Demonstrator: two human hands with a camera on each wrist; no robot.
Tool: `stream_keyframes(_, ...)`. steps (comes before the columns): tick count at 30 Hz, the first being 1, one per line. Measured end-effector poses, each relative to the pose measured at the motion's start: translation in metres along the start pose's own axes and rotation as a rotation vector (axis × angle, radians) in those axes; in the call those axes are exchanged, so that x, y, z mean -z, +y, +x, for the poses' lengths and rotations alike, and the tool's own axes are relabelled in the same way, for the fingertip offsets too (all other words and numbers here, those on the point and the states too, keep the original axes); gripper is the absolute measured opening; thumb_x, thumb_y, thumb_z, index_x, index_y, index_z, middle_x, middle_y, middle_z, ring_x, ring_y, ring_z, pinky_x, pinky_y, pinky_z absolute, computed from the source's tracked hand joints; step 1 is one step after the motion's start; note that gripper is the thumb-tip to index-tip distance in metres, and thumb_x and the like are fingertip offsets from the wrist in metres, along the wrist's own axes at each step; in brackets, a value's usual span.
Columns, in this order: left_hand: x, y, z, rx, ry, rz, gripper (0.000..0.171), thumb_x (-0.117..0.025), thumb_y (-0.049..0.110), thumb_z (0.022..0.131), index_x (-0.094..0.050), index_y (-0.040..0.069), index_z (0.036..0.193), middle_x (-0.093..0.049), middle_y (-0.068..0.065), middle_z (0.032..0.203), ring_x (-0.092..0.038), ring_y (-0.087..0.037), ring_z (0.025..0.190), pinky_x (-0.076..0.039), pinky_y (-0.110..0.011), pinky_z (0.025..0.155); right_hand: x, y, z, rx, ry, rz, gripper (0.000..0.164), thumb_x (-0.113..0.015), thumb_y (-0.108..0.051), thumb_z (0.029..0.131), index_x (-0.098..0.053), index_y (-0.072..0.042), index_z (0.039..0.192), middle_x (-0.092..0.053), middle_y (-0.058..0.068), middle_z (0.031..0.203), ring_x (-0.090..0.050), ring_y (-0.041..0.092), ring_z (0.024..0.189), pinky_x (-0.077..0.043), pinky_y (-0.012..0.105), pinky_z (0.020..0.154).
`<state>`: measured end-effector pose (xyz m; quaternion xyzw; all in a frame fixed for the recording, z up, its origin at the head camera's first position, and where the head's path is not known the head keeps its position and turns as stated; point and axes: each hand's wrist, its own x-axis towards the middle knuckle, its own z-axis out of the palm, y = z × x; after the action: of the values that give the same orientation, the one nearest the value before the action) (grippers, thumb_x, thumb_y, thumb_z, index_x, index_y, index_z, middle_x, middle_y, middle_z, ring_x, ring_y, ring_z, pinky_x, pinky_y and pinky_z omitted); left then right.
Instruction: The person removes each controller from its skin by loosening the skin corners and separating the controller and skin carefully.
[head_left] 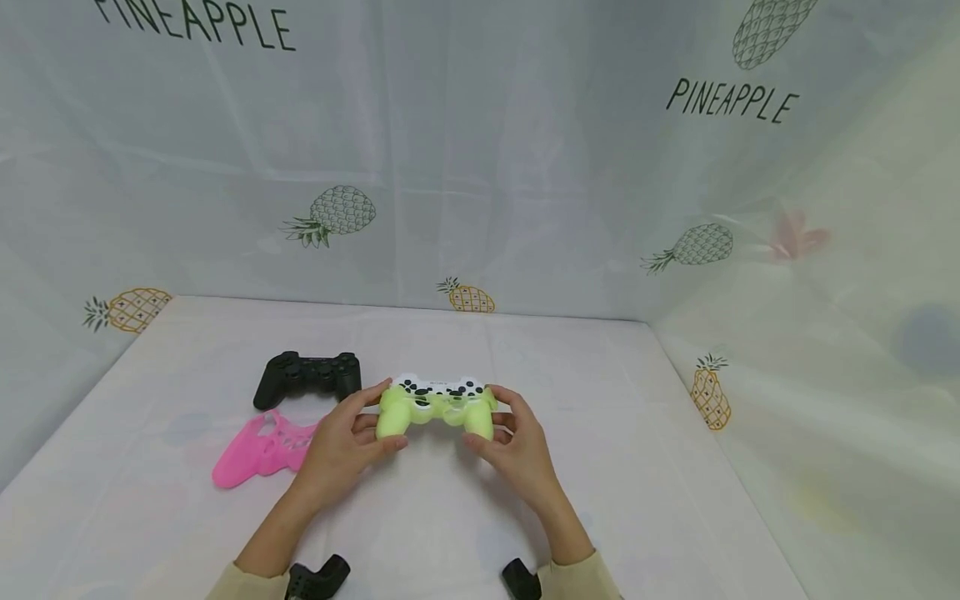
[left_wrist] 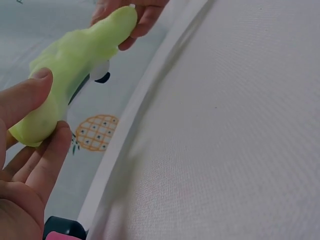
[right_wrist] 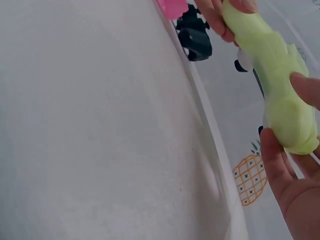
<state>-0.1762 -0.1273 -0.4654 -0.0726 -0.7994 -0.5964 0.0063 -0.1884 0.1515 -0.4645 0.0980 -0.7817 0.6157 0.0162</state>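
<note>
A white game controller [head_left: 437,388] with black spots is held up above the white table, with a yellow-green soft cover [head_left: 395,412] over its two grips. My left hand [head_left: 337,446] grips the left end, thumb on the near side and fingers behind. At the opposite end my right hand [head_left: 520,450] holds the other grip in the same manner. In the left wrist view the cover [left_wrist: 75,52] wraps the grips, and a strip of the white, black-spotted body shows beyond it. The right wrist view shows the cover [right_wrist: 287,120] between thumb and fingers.
A pink silicone controller cover [head_left: 258,450] lies on the table [head_left: 660,492], left of my left hand and partly behind it. Just beyond is a black game controller [head_left: 318,368]. Pineapple-printed curtains [head_left: 525,167] surround the table at the back and sides.
</note>
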Motion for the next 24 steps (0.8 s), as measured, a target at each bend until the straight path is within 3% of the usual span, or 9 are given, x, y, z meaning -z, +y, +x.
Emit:
stream_keyframes(6, 0.0030, -0.0025, 0.0011, -0.037, 0.023, 0.006, 0.087, -0.093, 0.018, 0.083, -0.050, 0.021, 0.158, -0.060, -0.011, 0.144, -0.073, -0.024, 0.117, -0.060, -0.027, 0.089, 0.0021, 0.0002, 0.0013, 0.059, -0.040, -0.032, 0.089, -0.092, 0.003, 0.077, -0.050, -0.016, 0.154, -0.053, 0.007, 0.148, -0.066, 0.026, 0.117, -0.058, 0.027, 0.094)
stream_keyframes(15, 0.0036, -0.0027, 0.0015, -0.023, 0.026, -0.039, 0.080, -0.095, 0.020, 0.080, -0.054, 0.013, 0.149, -0.068, -0.016, 0.134, -0.076, -0.019, 0.108, -0.060, -0.025, 0.088, 0.0015, 0.0011, 0.0013, 0.032, 0.001, 0.010, 0.080, -0.093, 0.004, 0.076, -0.055, -0.009, 0.145, -0.056, 0.011, 0.141, -0.070, 0.027, 0.110, -0.061, 0.029, 0.085)
stream_keyframes(24, 0.0047, -0.0051, 0.0020, -0.040, 0.030, 0.002, 0.072, -0.095, 0.019, 0.080, -0.055, 0.013, 0.140, -0.070, -0.011, 0.128, -0.073, -0.023, 0.109, -0.059, -0.024, 0.090, -0.0001, 0.0013, 0.0004, 0.010, 0.013, -0.010, 0.077, -0.095, 0.002, 0.074, -0.054, -0.011, 0.138, -0.060, 0.009, 0.131, -0.072, 0.023, 0.103, -0.062, 0.030, 0.082)
